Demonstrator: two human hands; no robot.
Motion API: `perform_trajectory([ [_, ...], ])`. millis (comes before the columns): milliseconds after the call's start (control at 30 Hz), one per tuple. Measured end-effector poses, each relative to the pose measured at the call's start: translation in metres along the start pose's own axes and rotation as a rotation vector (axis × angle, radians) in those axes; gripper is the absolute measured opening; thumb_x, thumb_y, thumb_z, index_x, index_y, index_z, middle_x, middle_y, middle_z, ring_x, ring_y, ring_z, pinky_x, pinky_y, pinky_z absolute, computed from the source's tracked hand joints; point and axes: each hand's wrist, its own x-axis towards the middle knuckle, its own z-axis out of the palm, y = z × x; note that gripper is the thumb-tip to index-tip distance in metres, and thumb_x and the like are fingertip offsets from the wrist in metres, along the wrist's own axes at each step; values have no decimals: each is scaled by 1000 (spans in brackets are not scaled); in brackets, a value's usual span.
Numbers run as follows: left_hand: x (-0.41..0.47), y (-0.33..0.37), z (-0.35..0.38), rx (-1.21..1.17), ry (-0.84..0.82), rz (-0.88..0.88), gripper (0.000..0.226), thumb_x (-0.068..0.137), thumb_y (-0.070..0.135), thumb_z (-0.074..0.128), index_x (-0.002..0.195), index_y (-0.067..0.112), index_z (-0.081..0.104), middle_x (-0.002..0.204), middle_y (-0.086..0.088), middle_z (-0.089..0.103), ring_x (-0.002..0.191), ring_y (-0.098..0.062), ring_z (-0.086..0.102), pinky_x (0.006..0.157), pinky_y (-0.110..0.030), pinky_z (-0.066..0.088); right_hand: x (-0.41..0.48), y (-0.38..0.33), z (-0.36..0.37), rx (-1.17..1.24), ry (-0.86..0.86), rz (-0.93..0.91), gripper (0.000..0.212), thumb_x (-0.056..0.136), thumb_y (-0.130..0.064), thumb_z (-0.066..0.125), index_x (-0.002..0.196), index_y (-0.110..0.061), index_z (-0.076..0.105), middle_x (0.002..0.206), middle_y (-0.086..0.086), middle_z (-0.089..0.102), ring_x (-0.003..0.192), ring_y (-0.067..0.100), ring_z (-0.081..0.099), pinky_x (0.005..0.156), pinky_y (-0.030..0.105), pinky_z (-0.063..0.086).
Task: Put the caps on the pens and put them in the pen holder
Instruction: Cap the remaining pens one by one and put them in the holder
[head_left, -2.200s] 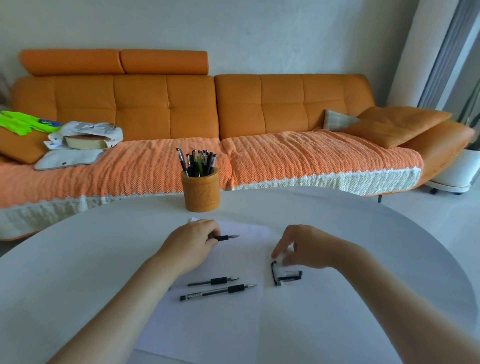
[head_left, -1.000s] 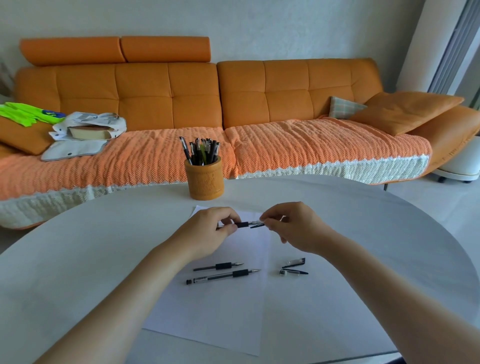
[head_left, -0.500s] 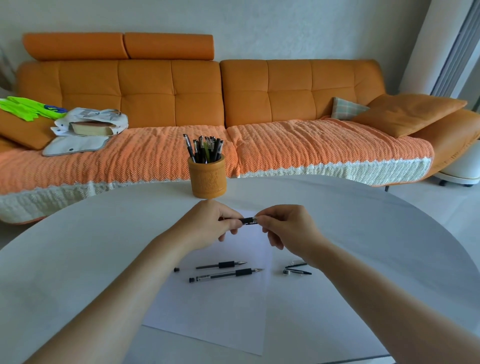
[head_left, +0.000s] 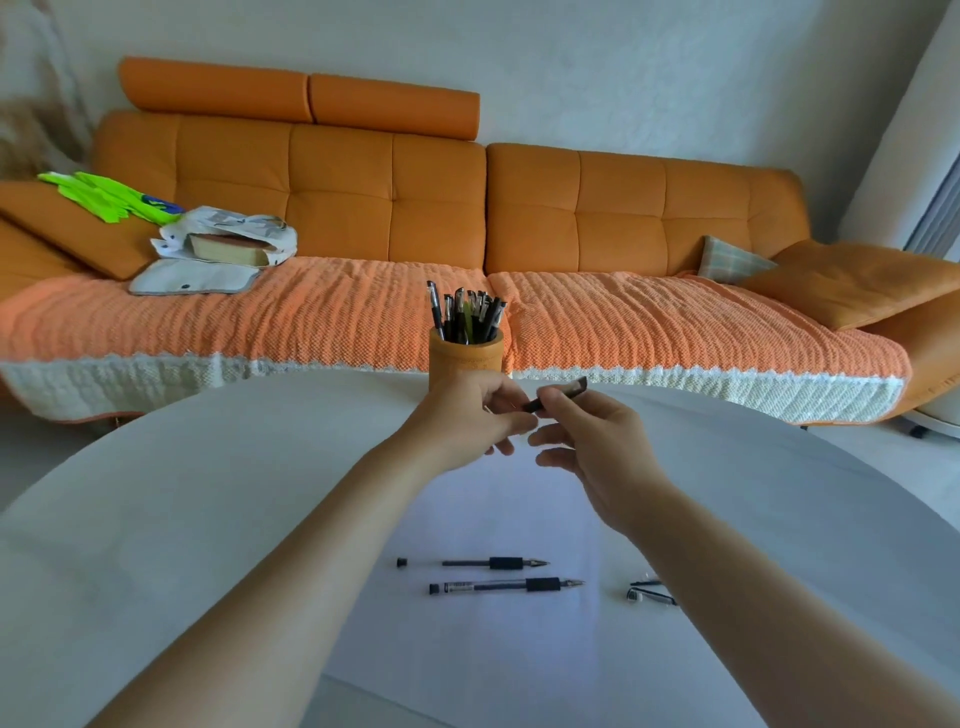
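Observation:
My left hand (head_left: 465, 421) and my right hand (head_left: 589, 436) meet above the table, just in front of the orange pen holder (head_left: 465, 359), which is full of several pens. Between them is a black pen (head_left: 558, 394), tilted up to the right with its dark end poking out past my right thumb and forefinger. The rest of it is hidden in my left fingers. Two uncapped pens (head_left: 496, 563) (head_left: 511, 585) lie side by side on a white sheet of paper (head_left: 467, 654). Loose caps (head_left: 649, 593) lie to their right, partly behind my right forearm.
The round white table (head_left: 156, 519) carries everything. Behind it stands an orange sofa (head_left: 623, 208) with a knitted cover, a bag with a book (head_left: 228, 244), green gloves and cushions.
My right hand picked a cap off the table and brought it to the pen in my left hand. Both hands then rose toward the pen holder, and the pen now tilts up to the right.

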Motion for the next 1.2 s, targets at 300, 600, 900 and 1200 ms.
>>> perform_trajectory([
  [300,37,-61,-40,56,324,-113,31,95,31,56,125,23,58,122,5,61,100,-8,55,77,-25,40,93,-54,63,-457,217,-335,14,94,-19,61,90,-9,68,72,10,71,47,18,65,43,30,55],
  [600,58,-85,-31,32,290,-195,65,94,32,56,152,20,30,153,-5,33,133,-24,45,104,-41,44,163,-36,108,-1103,122,-363,26,92,-28,60,80,-7,69,68,9,68,58,23,63,43,23,42],
  [900,53,-81,-25,96,214,-216,66,94,34,54,152,22,26,146,-7,33,122,-25,52,94,-43,51,163,-22,114,-1434,-19,-164,36,91,-37,60,74,-5,62,53,2,54,45,15,49,44,23,39],
  [1200,32,-57,-19,224,285,-103,24,92,28,58,114,21,52,107,4,49,91,-14,53,76,-32,46,100,-36,74,-1154,-1,-339,25,89,-24,66,111,-12,70,89,3,69,56,21,63,53,32,55],
])
